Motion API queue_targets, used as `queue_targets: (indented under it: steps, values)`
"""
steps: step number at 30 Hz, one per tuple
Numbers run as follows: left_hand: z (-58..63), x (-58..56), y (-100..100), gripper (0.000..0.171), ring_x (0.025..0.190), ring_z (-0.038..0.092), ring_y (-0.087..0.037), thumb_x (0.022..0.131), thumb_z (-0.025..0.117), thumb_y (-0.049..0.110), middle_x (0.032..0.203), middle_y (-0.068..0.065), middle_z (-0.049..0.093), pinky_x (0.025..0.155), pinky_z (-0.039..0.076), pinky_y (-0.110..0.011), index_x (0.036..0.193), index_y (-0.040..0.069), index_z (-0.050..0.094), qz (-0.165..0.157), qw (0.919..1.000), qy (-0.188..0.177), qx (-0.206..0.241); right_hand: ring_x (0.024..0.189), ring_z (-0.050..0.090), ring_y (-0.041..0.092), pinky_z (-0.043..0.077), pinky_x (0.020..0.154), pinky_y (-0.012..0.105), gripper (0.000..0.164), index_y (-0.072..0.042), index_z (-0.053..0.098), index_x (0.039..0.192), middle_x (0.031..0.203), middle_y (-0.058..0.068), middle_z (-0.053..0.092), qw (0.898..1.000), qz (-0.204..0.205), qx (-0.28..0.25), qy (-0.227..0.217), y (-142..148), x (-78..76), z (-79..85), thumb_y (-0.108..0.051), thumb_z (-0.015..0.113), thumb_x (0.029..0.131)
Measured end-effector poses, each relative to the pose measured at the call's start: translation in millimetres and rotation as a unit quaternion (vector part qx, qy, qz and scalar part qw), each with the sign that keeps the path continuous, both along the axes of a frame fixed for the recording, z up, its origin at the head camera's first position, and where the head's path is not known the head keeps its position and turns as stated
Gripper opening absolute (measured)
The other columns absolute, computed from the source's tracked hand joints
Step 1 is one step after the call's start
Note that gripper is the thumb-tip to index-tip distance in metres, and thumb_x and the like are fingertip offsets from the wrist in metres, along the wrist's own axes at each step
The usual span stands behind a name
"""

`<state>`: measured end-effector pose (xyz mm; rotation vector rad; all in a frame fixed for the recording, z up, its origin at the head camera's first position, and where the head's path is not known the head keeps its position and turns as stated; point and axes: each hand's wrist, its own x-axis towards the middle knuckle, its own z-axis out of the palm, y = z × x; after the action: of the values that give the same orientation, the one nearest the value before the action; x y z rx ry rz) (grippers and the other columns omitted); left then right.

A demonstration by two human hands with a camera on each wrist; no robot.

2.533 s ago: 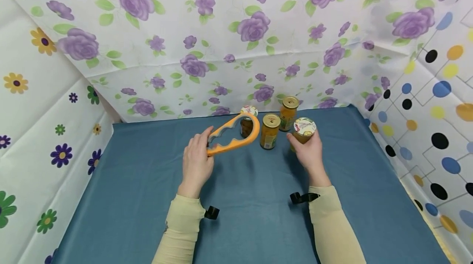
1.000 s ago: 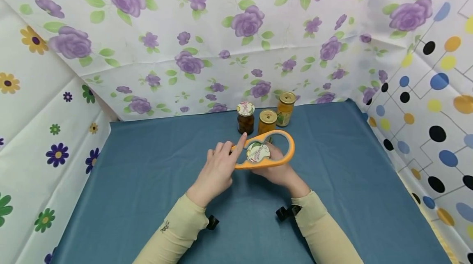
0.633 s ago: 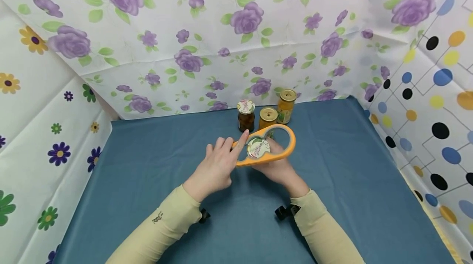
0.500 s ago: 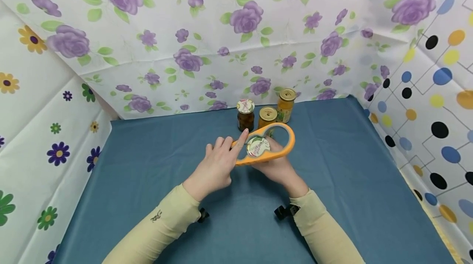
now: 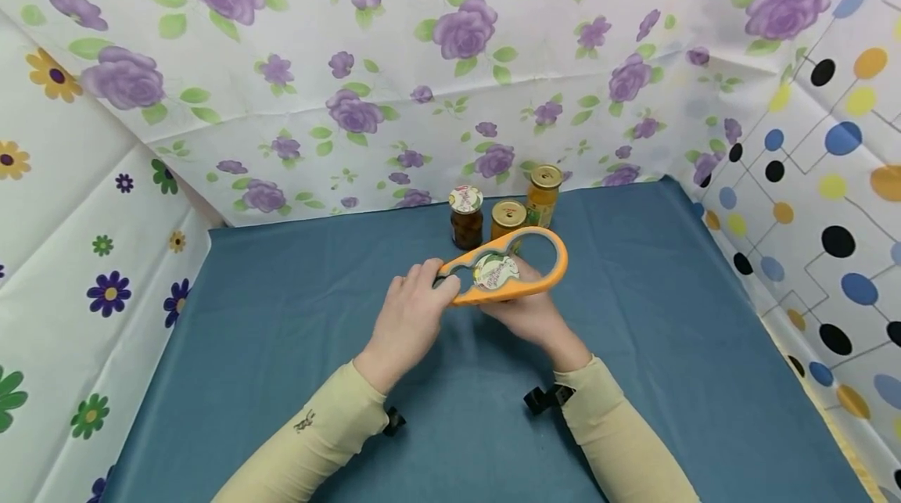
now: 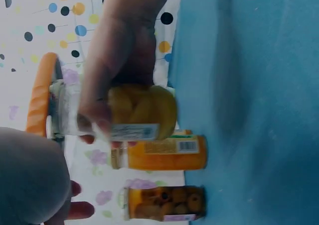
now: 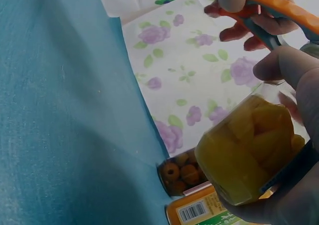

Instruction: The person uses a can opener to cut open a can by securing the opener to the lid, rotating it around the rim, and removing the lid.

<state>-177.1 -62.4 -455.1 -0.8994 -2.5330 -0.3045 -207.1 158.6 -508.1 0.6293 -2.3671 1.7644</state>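
Observation:
My left hand [image 5: 408, 315] grips the handle end of an orange jar opener [image 5: 507, 293] with a grey scalloped inner edge. The opener sits around the patterned lid [image 5: 496, 271] of a glass jar. Below it, my right hand [image 5: 531, 319] wraps around this jar, tilted in the right wrist view, where the yellow fruit pieces inside the jar [image 7: 244, 150] show. In the left wrist view the jar [image 6: 144, 110] is held above the blue cloth, its lid end at the opener [image 6: 40, 98].
Behind the hands stand a dark jar [image 5: 467, 229] with a patterned lid, a gold-lidded jar [image 5: 508, 215] partly hidden by the opener, and another gold-lidded jar [image 5: 543, 202]. A blue cloth [image 5: 296, 292] covers the table; a flowered sheet [image 5: 394, 96] hangs behind.
The right hand has brought its jar left, away from the other jars, and the opener has come over its lid. Lately the left index finger, stretched out before, has closed in around the handle.

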Motion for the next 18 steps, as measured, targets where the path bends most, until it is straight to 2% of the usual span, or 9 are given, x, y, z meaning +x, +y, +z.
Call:
queue_targets:
  steps: [3,7,13,18]
  values:
    - [5.3,-0.8,-0.8,0.025,0.086,0.046,-0.029,0.099,0.069,-0.008,0.119,-0.015,0.058,0.066,0.031,-0.042,0.094,0.014,0.059,-0.011,0.9997,-0.018,-0.009,0.108,0.067,0.021,0.056,0.094,0.044,0.054,-0.012,0.066,0.137,0.122,0.005,0.069,1.000,-0.012,0.022,0.000,0.5,0.7,-1.1,-0.016,0.090,0.089]
    - [12.3,-4.2,-2.0,0.034,0.091,0.039,-0.028,0.090,0.072,-0.016,0.114,-0.012,0.052,0.070,0.026,-0.044,0.093,0.017,0.064,-0.034,0.9957,-0.078,-0.037,0.110,0.067,0.022,0.055,0.095,0.047,0.056,-0.012,0.066,0.138,0.124,0.004,0.069,0.998,-0.031,0.055,0.006,0.5,0.6,0.0,-0.021,0.091,0.088]
    - [13.7,-10.6,-5.7,0.044,0.097,0.036,-0.026,0.084,0.071,-0.016,0.120,-0.010,0.048,0.073,0.028,-0.044,0.106,0.022,0.071,-0.051,0.9823,-0.159,-0.085,0.101,0.066,0.021,0.056,0.089,0.046,0.051,-0.011,0.068,0.132,0.119,0.005,0.069,0.996,-0.039,0.074,0.012,2.1,0.7,-0.3,-0.021,0.091,0.088]
    - [11.6,-14.2,-7.2,0.049,0.097,0.034,-0.026,0.082,0.070,-0.016,0.122,-0.009,0.047,0.075,0.028,-0.043,0.115,0.021,0.073,-0.046,0.9776,-0.184,-0.092,0.105,0.067,0.023,0.055,0.093,0.047,0.052,-0.009,0.067,0.133,0.121,0.007,0.068,0.996,-0.038,0.072,0.019,1.9,0.6,-0.4,-0.020,0.092,0.088]
